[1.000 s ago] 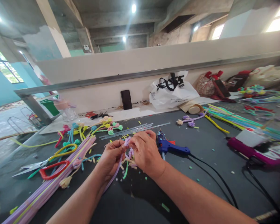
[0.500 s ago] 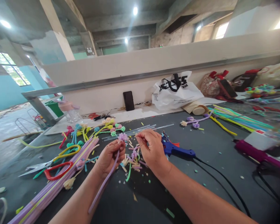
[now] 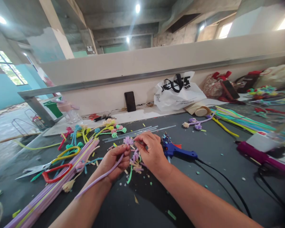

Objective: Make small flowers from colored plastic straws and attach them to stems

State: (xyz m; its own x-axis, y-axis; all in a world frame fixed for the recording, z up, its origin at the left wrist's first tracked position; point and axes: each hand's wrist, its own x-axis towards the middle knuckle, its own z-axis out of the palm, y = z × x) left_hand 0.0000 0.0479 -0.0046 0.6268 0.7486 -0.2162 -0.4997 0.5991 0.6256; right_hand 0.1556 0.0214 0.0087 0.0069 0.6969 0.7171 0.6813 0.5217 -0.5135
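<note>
In the head view, my left hand is closed around a light purple pipe-cleaner flower, pinching it just below its ruffled head. Its long stem bends down across my left wrist. My right hand has its thumb and fingers pinched together at the flower's right edge; what lies between those fingertips is hidden. Below the hands is a heap of short cut pipe-cleaner pieces with another purple flower in it. A blue glue gun lies just right of my right hand.
Scissors with red and yellow handles rest on a purple pipe-cleaner bundle at left. Colourful flowers lie behind it. Clear glue sticks, a phone, a white bag and a purple tool sit beyond.
My right fingertips have come left and down to the flower's edge. The flower has shifted slightly right, and its stem has swung left over my wrist.
</note>
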